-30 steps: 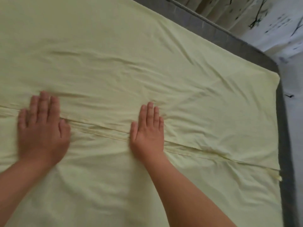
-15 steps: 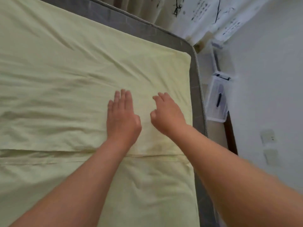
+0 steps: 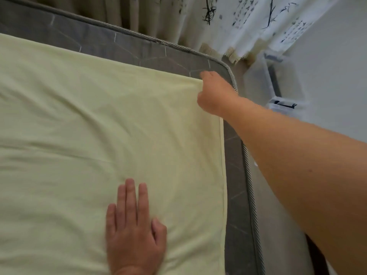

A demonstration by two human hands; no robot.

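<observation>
Head view of a bed corner. The largest element is a pale yellow-green sheet [image 3: 99, 126] spread flat, with shallow creases, over most of a grey quilted mattress [image 3: 123, 44]. A bare band of mattress shows along the sheet's far and right edges, bounded by a twisted cord piping [image 3: 249, 175] that rounds the corner. Beyond the far edge hang a beige pleated curtain [image 3: 139, 14] and, to its right, a white fabric printed with dark ink strokes [image 3: 248, 20]. A plain pale wall [image 3: 327, 76] closes the right side. A clear plastic box [image 3: 264, 84] stands between wall and mattress, just beside the corner.

The right hand [image 3: 215, 94] is extended to the sheet's far right corner, fingers curled down and gripping the cloth there, above the bare mattress band. The left hand [image 3: 135, 231] lies palm down on the sheet near the bottom of the view, fingers straight and close together, pressing the fabric and holding nothing. The hands are well apart.

Compared with half a second earlier: the hands then lay side by side on the sheet, the right loosely curled and gripping nothing. The right has since travelled to the corner, the left has stayed flat, and the sheet's near cross seam has left the view.
</observation>
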